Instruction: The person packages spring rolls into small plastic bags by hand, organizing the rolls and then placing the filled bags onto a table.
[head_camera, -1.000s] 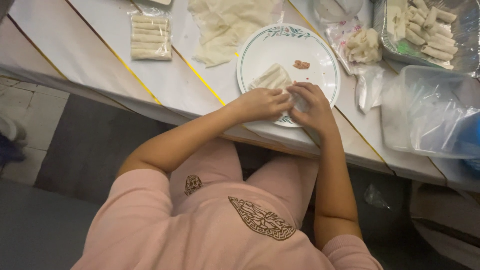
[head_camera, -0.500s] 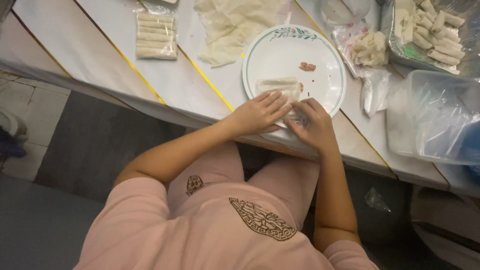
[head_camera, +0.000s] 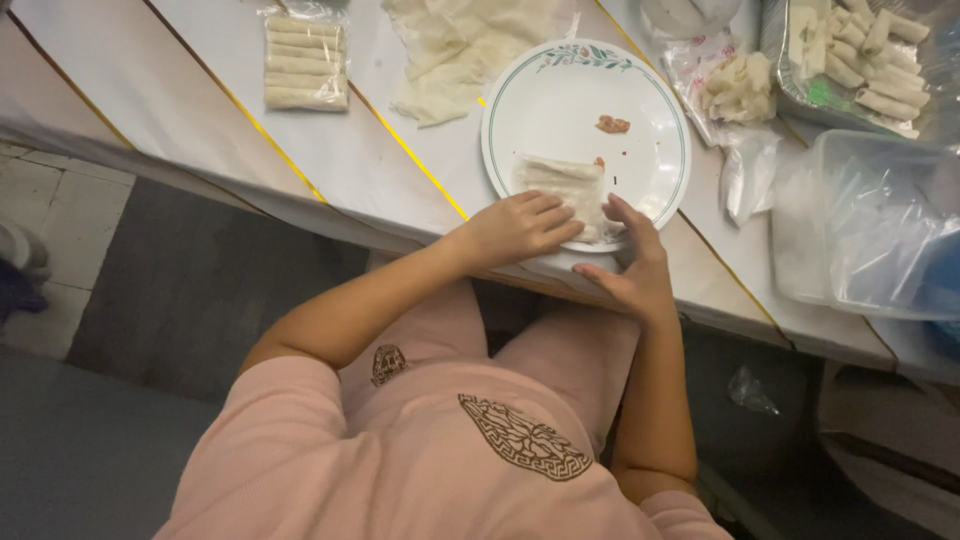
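Left hand (head_camera: 520, 228) and right hand (head_camera: 628, 262) are pressing, fingers spread, on the wrapper roll (head_camera: 560, 185); rolling ought to be kept tight and even over the plate (head_camera: 560, 95).

We reach both bare arms forward; our left hand (head_camera: 520, 228) lies palm-down, fingers extended, our right hand (head_camera: 628, 262) beside it, fingers spread.

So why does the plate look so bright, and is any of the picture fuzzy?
In the head view, light falls from above on the white plate, so it stands out brightly while the floor below the table stays dark. The left hand and right hand on the wrapper look fairly sharp. The clear plastic tub at the right edge looks hazy.
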